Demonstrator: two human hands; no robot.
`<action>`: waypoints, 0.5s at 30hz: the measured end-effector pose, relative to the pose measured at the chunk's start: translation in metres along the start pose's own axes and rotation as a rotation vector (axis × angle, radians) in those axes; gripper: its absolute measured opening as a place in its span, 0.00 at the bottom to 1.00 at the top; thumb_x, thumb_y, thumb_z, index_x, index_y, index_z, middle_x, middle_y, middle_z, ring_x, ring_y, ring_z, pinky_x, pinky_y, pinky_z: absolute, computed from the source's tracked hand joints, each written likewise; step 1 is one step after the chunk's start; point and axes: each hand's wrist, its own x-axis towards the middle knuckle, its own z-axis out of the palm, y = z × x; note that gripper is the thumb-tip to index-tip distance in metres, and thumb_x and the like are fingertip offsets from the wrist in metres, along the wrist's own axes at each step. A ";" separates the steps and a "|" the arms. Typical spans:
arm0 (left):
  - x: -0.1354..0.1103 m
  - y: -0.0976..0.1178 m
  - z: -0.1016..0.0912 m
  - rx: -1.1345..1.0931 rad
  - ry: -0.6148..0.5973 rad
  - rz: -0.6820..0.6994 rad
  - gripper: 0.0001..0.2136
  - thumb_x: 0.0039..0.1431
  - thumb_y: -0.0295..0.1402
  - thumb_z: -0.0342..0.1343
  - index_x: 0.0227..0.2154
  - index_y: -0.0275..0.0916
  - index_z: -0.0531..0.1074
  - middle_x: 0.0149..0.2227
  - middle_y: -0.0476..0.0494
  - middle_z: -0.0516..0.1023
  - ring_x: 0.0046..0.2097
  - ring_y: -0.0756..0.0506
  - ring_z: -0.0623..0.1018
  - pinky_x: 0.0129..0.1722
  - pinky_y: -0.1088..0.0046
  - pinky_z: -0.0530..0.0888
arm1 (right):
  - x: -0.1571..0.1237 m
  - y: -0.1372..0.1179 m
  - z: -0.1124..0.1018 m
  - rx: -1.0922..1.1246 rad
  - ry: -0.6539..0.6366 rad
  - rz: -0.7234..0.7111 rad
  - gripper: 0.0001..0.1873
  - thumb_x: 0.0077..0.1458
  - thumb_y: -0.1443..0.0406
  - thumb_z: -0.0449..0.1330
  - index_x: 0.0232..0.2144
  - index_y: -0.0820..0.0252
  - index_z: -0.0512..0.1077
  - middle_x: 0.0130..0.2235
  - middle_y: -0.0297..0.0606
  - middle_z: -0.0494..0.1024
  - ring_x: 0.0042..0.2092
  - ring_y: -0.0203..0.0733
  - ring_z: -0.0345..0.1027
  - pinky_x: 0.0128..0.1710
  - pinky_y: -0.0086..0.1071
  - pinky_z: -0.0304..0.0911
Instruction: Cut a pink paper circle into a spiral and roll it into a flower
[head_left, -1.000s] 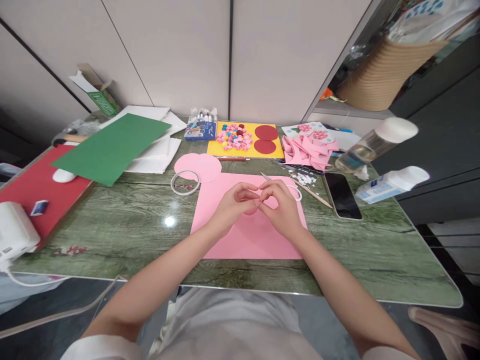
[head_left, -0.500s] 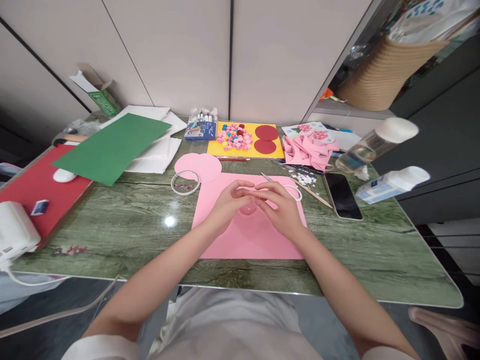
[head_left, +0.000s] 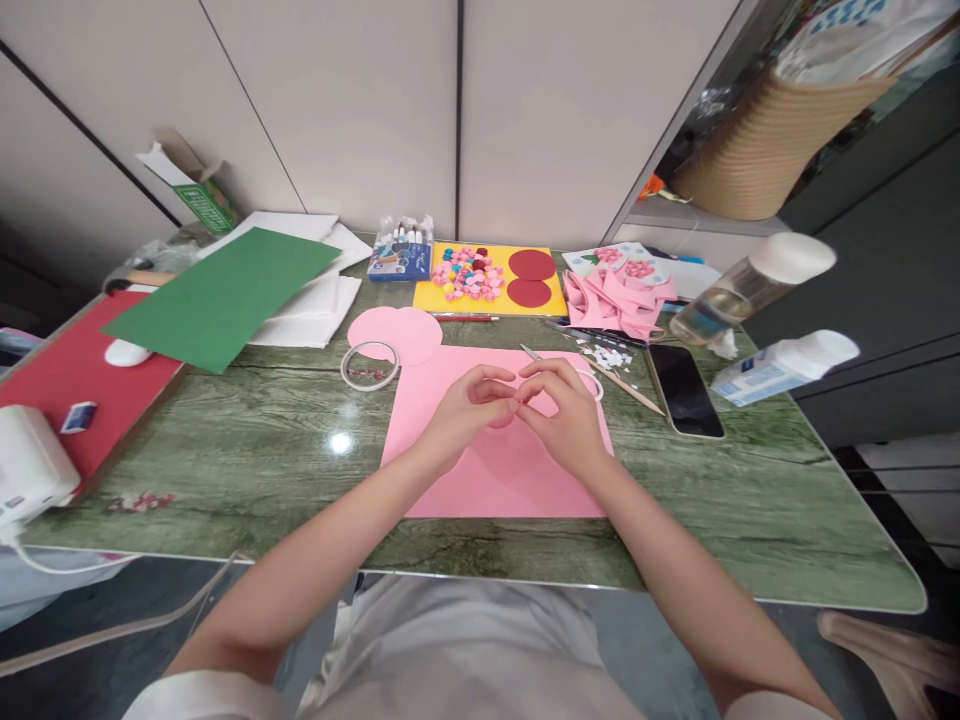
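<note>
Both hands meet over a pink sheet lying on the table. My left hand is closed, its thumb and forefinger pressed together. Against it, my right hand also pinches, fingertips almost touching the left ones. Whatever lies between the fingertips is too small to make out. Just under the left fingers shows part of a small round pinkish thing, mostly covered. White-handled scissors lie behind my right hand. Left of the sheet are pink paper circles and a roll of tape.
Coloured pompoms and dark red circles lie on a yellow sheet. Pink scraps, white bits, a pencil, a phone and two bottles sit right. Green card is left.
The fingertips have shifted slightly right and the two hands are a little further apart at the top. More of the round pinkish thing is now covered.
</note>
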 end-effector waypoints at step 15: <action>0.002 0.005 -0.002 0.027 0.080 0.027 0.14 0.46 0.27 0.57 0.38 0.38 0.67 0.29 0.49 0.75 0.33 0.51 0.74 0.36 0.75 0.67 | 0.003 0.000 -0.004 0.069 -0.089 0.030 0.06 0.50 0.69 0.61 0.33 0.54 0.73 0.41 0.36 0.69 0.34 0.35 0.68 0.40 0.37 0.68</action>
